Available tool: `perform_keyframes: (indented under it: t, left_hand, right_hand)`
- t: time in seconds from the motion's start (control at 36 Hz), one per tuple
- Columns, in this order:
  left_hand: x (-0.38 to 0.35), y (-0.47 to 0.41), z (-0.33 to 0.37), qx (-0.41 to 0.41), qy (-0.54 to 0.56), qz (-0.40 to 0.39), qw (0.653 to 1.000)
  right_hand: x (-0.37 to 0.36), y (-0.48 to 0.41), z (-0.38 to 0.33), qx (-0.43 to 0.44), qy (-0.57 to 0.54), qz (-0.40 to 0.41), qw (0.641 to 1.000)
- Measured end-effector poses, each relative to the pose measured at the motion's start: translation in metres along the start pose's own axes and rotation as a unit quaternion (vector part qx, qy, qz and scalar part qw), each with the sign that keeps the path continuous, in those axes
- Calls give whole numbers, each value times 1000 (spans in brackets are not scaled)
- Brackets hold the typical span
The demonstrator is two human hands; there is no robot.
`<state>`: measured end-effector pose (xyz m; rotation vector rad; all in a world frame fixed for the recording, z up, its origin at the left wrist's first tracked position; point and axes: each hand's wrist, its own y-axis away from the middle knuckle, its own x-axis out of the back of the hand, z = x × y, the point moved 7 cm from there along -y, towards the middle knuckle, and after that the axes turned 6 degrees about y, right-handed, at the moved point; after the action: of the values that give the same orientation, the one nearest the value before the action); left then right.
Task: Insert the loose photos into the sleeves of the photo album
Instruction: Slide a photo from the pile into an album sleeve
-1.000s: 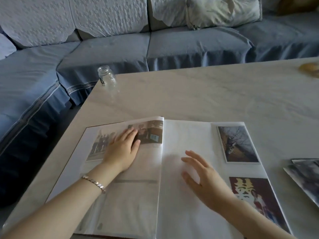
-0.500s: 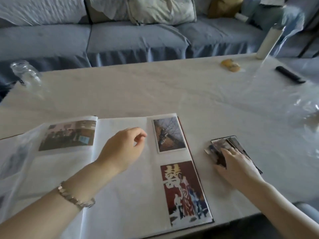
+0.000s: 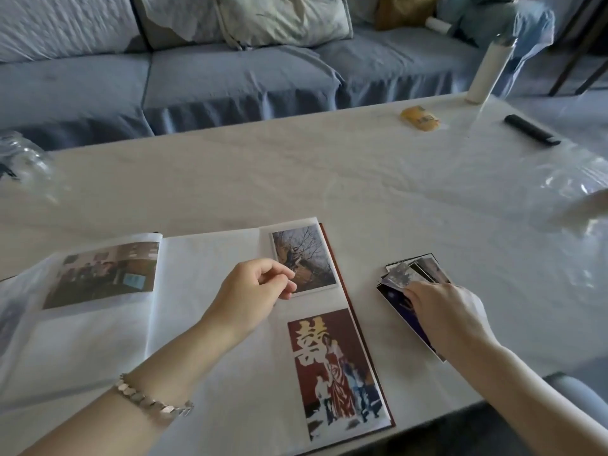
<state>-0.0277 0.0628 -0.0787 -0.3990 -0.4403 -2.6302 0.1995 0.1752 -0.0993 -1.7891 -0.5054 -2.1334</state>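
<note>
The photo album (image 3: 210, 258) lies open at the table's near edge. Its right page holds a tree photo (image 3: 306, 255) and, below it, a red photo (image 3: 335, 373). On the left page sits a group photo (image 3: 105, 274) in its sleeve. My left hand (image 3: 256, 291) hovers over the right page with loosely curled fingers, the thumb and forefinger at the tree photo's left edge, and nothing visible between them. To the right of the album is a pile of loose photos (image 3: 431, 268). My right hand (image 3: 441, 307) lies on it, fingertips at the top grey photo (image 3: 399, 276); the thumb is hidden.
The pale table (image 3: 329, 179) also carries a glass jar (image 3: 23, 159) at far left, a yellow object (image 3: 421, 118), a white bottle (image 3: 487, 70), a black remote (image 3: 529, 130) and clear plastic wrap (image 3: 575, 192) at right. A blue sofa (image 3: 230, 80) stands behind.
My left hand left the left page and moved over the right page. My right hand went from the album to the loose photo pile. The view swung right.
</note>
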Motion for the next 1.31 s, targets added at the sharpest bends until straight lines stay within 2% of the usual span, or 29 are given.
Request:
perform_keyframes:
  t: [0.11,0.17,0.22,0.28,0.31,0.33,0.36,0.42,0.44,0.53,0.61,0.72,0.81,0.92,1.03,1.17,1.31]
  left_hand:
    - [-1,2,0,10,15,-4,1000]
    - [-3,3,-1,23,25,-13,999]
    - [-7,4,-2,38,36,-24,998]
    - [-11,4,-4,57,49,-41,996]
    - [-14,5,-4,68,57,-52,995]
    - [-17,5,-4,79,65,-63,993]
    - [-20,7,-4,88,74,-74,991]
    - [-25,9,-3,111,99,-93,984]
    - [-27,10,-4,127,123,-101,979]
    - [-30,16,-3,184,231,-129,947]
    - [-27,22,1,189,294,-149,925]
    - [3,22,-8,142,310,-42,939]
    - [41,20,-23,94,278,47,955]
    - [108,24,-54,49,221,168,959]
    - [175,42,-77,38,207,266,941]
    - [247,79,-107,44,186,378,906]
    - [287,107,-137,53,175,419,889]
  right_hand:
    - [8,8,2,-15,-21,24,999]
    - [15,11,4,-29,-92,46,994]
    - [17,13,5,-44,-159,31,986]
    - [15,13,3,-43,-180,0,983]
    - [17,13,1,-41,-186,11,982]
    - [22,13,-1,-31,-188,47,981]
    - [31,14,-3,-4,-183,117,976]
    - [52,23,-13,53,-200,262,943]
    - [60,29,-20,86,-218,309,922]
    - [74,42,-51,192,-256,352,879]
    - [79,51,-85,271,-257,367,852]
    - [77,49,-124,320,-266,332,847]
    - [73,42,-148,317,-282,266,865]
    - [66,33,-174,289,-327,188,880]
    - [61,33,-209,269,-352,124,888]
    - [63,46,-268,344,-336,42,876]
    - [51,54,-311,400,-274,9,875]
